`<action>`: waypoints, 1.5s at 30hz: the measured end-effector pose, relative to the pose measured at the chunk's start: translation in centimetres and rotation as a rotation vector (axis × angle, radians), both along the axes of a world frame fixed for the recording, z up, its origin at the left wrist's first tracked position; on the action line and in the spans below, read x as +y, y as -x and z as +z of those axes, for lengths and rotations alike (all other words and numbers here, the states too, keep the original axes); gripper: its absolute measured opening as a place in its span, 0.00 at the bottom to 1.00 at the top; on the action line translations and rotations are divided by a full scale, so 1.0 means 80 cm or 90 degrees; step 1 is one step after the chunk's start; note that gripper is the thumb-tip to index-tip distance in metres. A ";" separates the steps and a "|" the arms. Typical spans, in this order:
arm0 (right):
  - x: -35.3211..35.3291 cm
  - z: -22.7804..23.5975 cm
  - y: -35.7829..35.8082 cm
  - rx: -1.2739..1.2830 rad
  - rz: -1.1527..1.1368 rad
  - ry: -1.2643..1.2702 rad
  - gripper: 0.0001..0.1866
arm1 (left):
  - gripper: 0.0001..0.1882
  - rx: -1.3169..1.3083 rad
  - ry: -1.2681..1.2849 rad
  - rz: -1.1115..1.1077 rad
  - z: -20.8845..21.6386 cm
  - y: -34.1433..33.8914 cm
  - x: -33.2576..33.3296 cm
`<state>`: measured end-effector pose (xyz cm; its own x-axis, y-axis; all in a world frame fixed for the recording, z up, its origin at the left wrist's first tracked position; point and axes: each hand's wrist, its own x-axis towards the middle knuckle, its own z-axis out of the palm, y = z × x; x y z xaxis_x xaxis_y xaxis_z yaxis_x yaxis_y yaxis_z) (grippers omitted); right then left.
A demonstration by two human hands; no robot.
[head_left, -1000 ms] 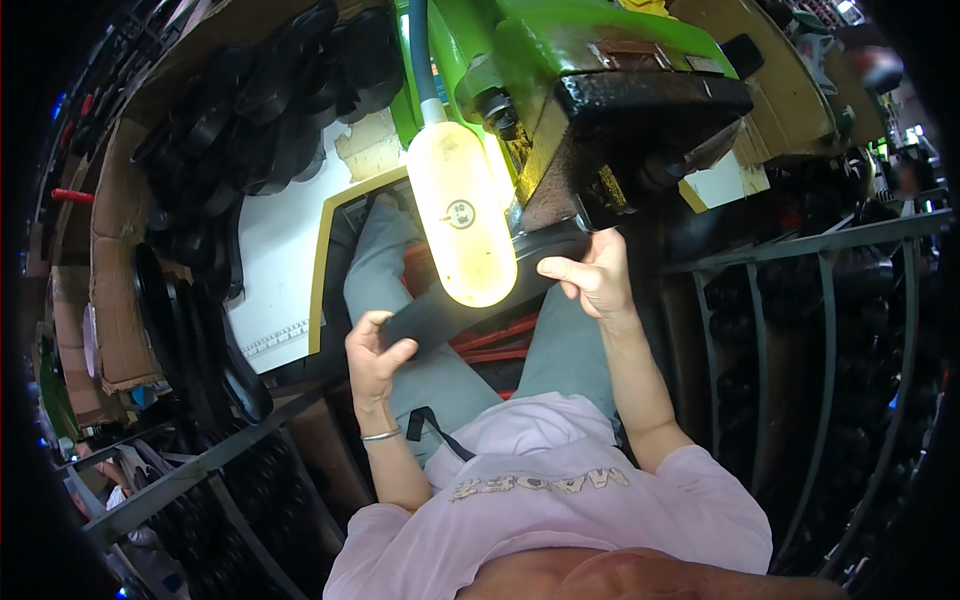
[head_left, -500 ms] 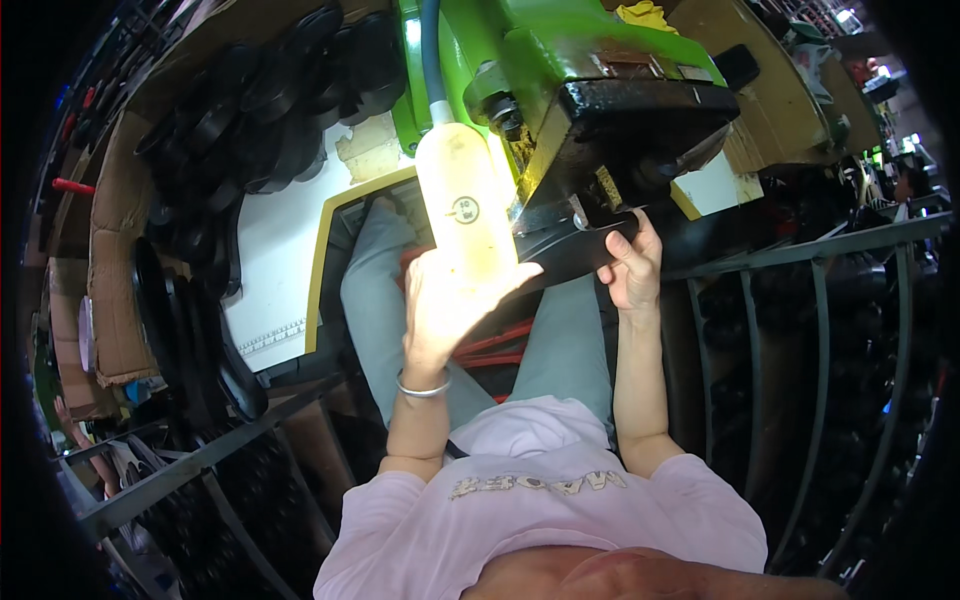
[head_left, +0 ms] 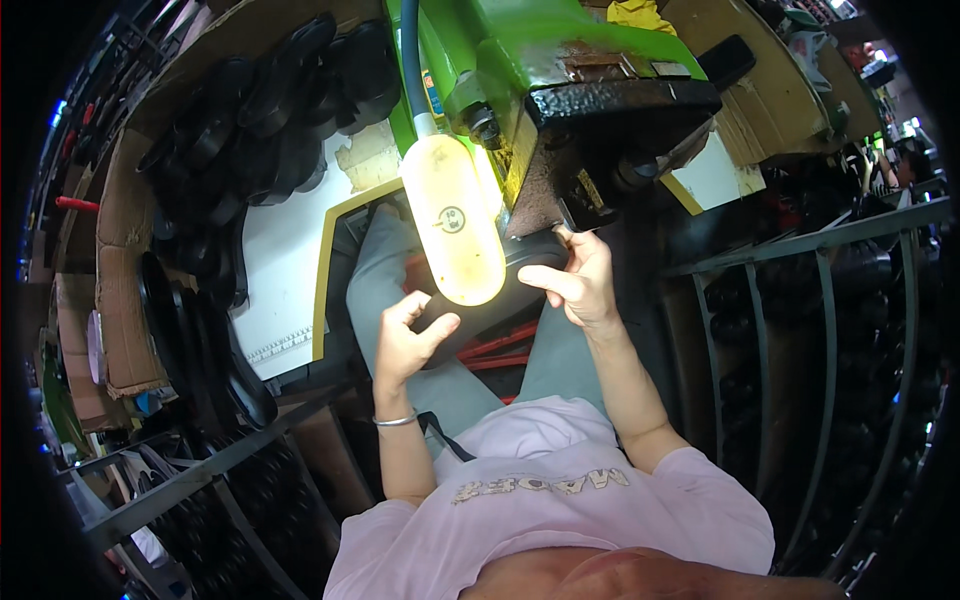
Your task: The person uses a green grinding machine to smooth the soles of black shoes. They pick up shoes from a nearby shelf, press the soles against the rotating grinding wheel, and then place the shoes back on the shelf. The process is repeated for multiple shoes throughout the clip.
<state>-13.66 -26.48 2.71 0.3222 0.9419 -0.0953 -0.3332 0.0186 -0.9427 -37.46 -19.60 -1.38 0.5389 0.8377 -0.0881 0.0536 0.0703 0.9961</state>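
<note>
Between my hands is a dark shoe sole (head_left: 525, 256), partly hidden behind the glowing oval lamp (head_left: 457, 225). My left hand (head_left: 408, 345) grips its near left end with the thumb on top and the fingers curled under. My right hand (head_left: 580, 280) pinches its far right end, close beneath the working head of a green machine (head_left: 585, 40). Below the machine's black housing (head_left: 620, 105), the sole's far edge meets small metal parts. The exact contact point is too dark to make out.
Black soles (head_left: 290, 85) fill a cardboard box (head_left: 130, 165) at the left. A white table (head_left: 285, 260) with a yellow edge lies beside my left leg. Metal racks (head_left: 820, 260) stand on both sides. Another cardboard box (head_left: 765, 100) and a yellow cloth (head_left: 640, 14) are at the far right.
My left hand has moved down and left, out of the lamp's glare. My right hand has shifted left, and the sole has swung round with its left end nearer me.
</note>
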 end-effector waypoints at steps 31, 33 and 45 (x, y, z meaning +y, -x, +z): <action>-0.140 -0.080 -0.113 0.181 -0.293 0.102 0.25 | 0.16 -0.247 -0.022 0.097 0.023 -0.138 -0.043; -0.121 -0.053 -0.136 0.115 -0.282 0.095 0.26 | 0.16 -0.204 -0.096 0.126 0.010 -0.139 -0.038; -0.023 0.054 -0.140 -0.159 -0.183 0.024 0.27 | 0.17 -0.240 -0.003 0.105 0.033 -0.086 -0.007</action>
